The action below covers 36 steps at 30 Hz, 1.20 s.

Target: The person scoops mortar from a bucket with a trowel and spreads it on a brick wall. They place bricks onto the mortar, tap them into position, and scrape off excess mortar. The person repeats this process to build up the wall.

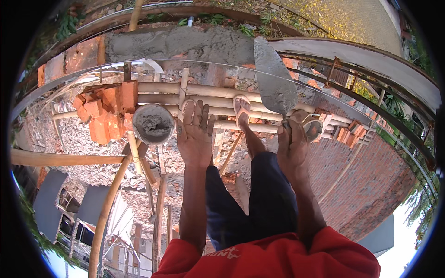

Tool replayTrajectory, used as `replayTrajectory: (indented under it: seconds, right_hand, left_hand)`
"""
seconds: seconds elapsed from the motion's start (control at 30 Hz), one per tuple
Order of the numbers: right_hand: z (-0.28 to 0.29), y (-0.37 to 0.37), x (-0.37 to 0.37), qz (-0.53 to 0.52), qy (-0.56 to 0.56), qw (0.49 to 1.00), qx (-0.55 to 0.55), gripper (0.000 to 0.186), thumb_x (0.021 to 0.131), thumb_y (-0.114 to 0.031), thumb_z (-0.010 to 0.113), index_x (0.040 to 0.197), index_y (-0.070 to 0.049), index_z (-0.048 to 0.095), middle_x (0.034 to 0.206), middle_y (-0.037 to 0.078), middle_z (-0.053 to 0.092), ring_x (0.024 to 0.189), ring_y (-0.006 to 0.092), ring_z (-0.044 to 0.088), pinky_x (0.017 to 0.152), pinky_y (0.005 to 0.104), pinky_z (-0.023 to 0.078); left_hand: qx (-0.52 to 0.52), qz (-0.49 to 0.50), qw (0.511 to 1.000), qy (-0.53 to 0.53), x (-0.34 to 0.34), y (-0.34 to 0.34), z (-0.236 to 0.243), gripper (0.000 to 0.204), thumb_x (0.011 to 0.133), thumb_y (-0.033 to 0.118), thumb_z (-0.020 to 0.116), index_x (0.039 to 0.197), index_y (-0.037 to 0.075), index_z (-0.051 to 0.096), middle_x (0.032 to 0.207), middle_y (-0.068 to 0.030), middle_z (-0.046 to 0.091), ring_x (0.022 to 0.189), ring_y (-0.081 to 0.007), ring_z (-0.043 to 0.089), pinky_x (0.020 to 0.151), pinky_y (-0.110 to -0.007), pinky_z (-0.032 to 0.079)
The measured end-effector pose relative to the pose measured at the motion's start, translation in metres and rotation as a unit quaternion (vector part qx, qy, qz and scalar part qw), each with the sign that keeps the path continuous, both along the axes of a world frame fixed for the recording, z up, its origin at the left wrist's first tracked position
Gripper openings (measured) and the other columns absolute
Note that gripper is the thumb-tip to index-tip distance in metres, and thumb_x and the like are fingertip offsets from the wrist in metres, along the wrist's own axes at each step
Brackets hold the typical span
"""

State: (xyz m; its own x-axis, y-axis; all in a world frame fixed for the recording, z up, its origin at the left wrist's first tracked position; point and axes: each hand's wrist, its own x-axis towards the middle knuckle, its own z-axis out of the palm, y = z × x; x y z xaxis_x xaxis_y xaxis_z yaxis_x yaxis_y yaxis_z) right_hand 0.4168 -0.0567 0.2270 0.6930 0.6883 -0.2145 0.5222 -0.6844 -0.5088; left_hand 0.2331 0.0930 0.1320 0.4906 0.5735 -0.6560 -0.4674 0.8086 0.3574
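Observation:
My right hand (293, 142) is closed around the handle of a pointed trowel (276, 76). The trowel's grey, mortar-smeared blade points away from me, and its tip reaches the wall top. My left hand (194, 138) is stretched out with its fingers apart and nothing in it. Just left of that hand stands a round bucket (173, 131) with grey mortar (153, 124) inside. Ahead of both hands, a layer of wet mortar (185, 45) covers the top of the wall, with bricks (85, 54) laid at its left end.
I stand on bamboo poles (157, 98) above rubble-strewn ground (111, 160). A pile of orange bricks (104, 111) lies left of the bucket, and more bricks (348, 134) sit at the right. Another bucket (313, 129) is beside my right hand. Bamboo supports (109, 199) rise at the left.

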Motion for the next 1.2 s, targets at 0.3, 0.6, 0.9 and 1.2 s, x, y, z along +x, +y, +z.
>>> replayTrajectory:
  seconds: [0.3, 0.6, 0.9, 1.2]
  right_hand:
    - [-0.144, 0.041, -0.014, 0.122, -0.003, 0.99, 0.069, 0.029, 0.088, -0.007, 0.071, 0.11, -0.003, 0.053, 0.096, 0.018, 0.062, 0.083, 0.0387, 0.066, 0.07, 0.0483, 0.054]
    - [-0.122, 0.044, 0.005, 0.059, -0.08, 0.989, 0.114, 0.028, 0.09, -0.016, 0.074, 0.106, -0.002, 0.056, 0.088, 0.017, 0.062, 0.075, 0.0403, 0.065, 0.065, 0.0492, 0.052]
    - [-0.135, -0.014, 0.046, 0.029, 0.02, 0.982, 0.183, 0.028, 0.098, -0.016, 0.069, 0.115, 0.0, 0.055, 0.086, 0.016, 0.06, 0.072, 0.0344, 0.061, 0.067, 0.0447, 0.05]
    - [-0.182, -0.011, 0.054, 0.087, -0.091, 0.953, 0.276, 0.027, 0.097, -0.011, 0.07, 0.115, -0.001, 0.052, 0.091, 0.019, 0.062, 0.073, 0.0374, 0.061, 0.065, 0.0464, 0.049]
  left_hand:
    - [-0.189, 0.096, 0.976, -0.044, -0.142, -0.118, 0.017, 0.075, 0.107, 0.06, 0.037, 0.163, 0.013, 0.024, 0.167, -0.0139, 0.028, 0.156, -0.0323, 0.024, 0.124, -0.061, 0.027]
    - [-0.209, 0.151, 0.963, -0.077, -0.149, -0.197, -0.001, 0.081, 0.103, 0.066, 0.04, 0.165, 0.017, 0.02, 0.171, -0.0112, 0.02, 0.156, -0.0323, 0.024, 0.123, -0.065, 0.026]
    - [-0.209, 0.119, 0.969, -0.062, -0.138, -0.201, -0.013, 0.087, 0.101, 0.072, 0.038, 0.167, 0.021, 0.012, 0.172, -0.0089, 0.019, 0.155, -0.0348, 0.025, 0.121, -0.068, 0.027]
    - [-0.228, 0.073, 0.969, -0.06, -0.134, -0.191, -0.02, 0.087, 0.1, 0.074, 0.035, 0.167, 0.022, 0.013, 0.172, -0.008, 0.019, 0.156, -0.0358, 0.024, 0.121, -0.067, 0.027]
